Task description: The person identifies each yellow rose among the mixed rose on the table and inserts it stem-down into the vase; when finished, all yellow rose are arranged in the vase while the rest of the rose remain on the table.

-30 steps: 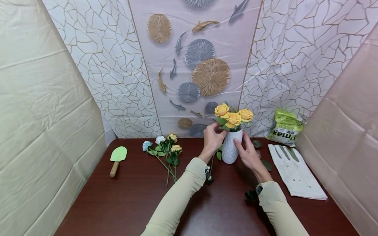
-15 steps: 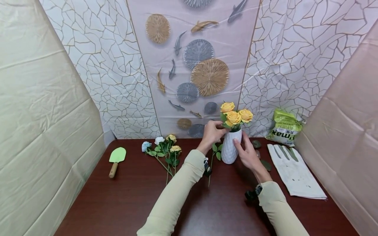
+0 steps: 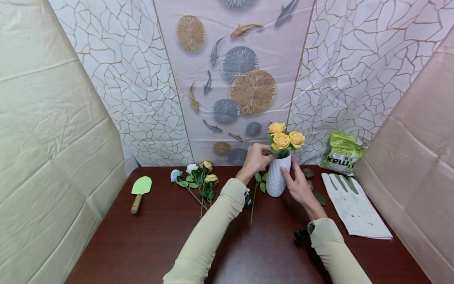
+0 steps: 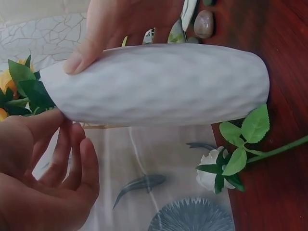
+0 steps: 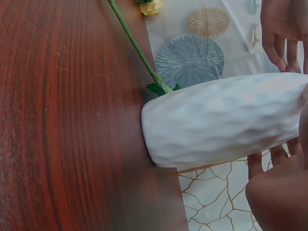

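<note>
Right grip [image 3: 298, 183]: grasping white vase [image 3: 276, 179]
Left grip [image 3: 256, 161]: at its top, pinch unclear
Inserted: three yellow roses [image 3: 281, 141]
Loose: flower bunch [image 3: 211, 178], white rose [image 4: 208, 179], left of right grip

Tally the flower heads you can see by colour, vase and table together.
Yellow flowers: 5 (3 in the vase, 2 on the table)
White flowers: 2 (one clear only from the left wrist)
Blue flower: 1
Total: 8

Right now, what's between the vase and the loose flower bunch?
Head view: a leafy stem lies beside the vase, and the left sleeve crosses between stem and flower bunch. Left wrist view: the stem's bloom is white.
</note>
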